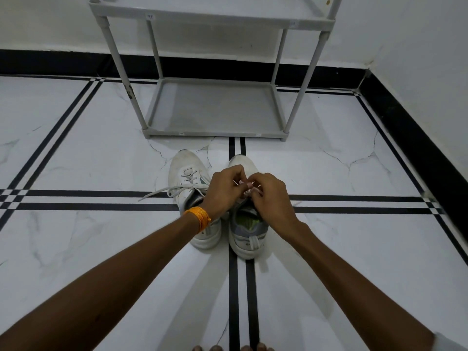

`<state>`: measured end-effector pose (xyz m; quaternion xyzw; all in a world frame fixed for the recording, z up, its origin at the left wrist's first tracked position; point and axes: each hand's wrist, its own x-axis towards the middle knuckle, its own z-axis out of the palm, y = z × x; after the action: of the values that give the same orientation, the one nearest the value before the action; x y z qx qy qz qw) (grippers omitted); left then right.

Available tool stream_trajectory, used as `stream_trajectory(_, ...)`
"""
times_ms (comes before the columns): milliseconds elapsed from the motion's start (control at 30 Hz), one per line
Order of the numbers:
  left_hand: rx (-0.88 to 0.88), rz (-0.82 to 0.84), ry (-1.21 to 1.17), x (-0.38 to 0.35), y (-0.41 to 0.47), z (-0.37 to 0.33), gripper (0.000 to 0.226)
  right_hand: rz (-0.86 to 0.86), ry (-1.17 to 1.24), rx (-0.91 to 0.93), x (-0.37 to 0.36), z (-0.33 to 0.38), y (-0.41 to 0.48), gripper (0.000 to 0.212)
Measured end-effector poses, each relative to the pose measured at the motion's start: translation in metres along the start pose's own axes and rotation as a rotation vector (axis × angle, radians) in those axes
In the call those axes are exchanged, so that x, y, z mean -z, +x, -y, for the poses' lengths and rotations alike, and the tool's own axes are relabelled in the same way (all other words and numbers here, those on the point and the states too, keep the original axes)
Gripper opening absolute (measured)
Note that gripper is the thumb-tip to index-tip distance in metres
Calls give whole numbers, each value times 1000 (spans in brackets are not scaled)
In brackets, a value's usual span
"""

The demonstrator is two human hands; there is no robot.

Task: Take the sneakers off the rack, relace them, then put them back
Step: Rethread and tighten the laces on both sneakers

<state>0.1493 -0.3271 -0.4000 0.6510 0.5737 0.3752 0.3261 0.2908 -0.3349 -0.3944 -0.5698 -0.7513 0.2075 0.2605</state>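
Two white sneakers stand side by side on the floor, toes pointing away from me. The left sneaker point(186, 173) has its lace loose, one end trailing out to the left. Over the tongue of the right sneaker point(247, 236) both hands meet. My left hand point(224, 190), with an orange band on the wrist, and my right hand point(269, 196) each pinch the right sneaker's lace point(249, 192). Most of that lace and the eyelets are hidden under my fingers.
A grey shoe rack point(215, 134) stands just beyond the sneakers, with nothing on its bottom shelf or the shelf above. White marble floor with black stripes lies all around. A wall with a black skirting runs along the right. My toes point(229, 348) show at the bottom edge.
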Motion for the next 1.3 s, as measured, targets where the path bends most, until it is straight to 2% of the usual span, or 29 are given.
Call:
stream_trajectory(133,-117,28,68,5,0,0,13,21,-188,93,-2,8,1,12)
stream_trajectory(300,-301,32,327,6,0,3,3,4,-138,-10,-3,10,3,8)
stream_trajectory(367,-310,45,394,3,-1,2,10,65,-98,-31,-5,7,6,3)
stream_trajectory(467,-283,48,438,-2,-1,0,28,101,-120,-31,-7,-4,10,17)
stream_trajectory(567,-299,67,542,-3,2,0,21,98,-117,3,-7,-9,9,12)
stream_trajectory(667,-296,107,655,-2,4,-1,13,-14,-226,17,-9,-10,4,8)
stream_trajectory(767,-94,140,471,1,5,-10,21,-7,-180,-21,-8,-11,-1,11)
stream_trajectory(900,386,289,-164,13,13,-11,23,-6,-21,-83,-4,-14,5,17)
stream_trajectory(967,514,305,-334,14,14,-7,25,-16,58,-85,-3,-15,9,16)
stream_trajectory(1100,526,250,-374,14,15,-8,26,-34,-35,75,10,-10,8,36)
stream_trajectory(1233,481,239,-344,13,15,-7,23,-36,-153,170,22,-3,9,19)
stream_trajectory(1300,472,231,-338,14,16,-6,21,-16,-194,155,24,-1,12,19)
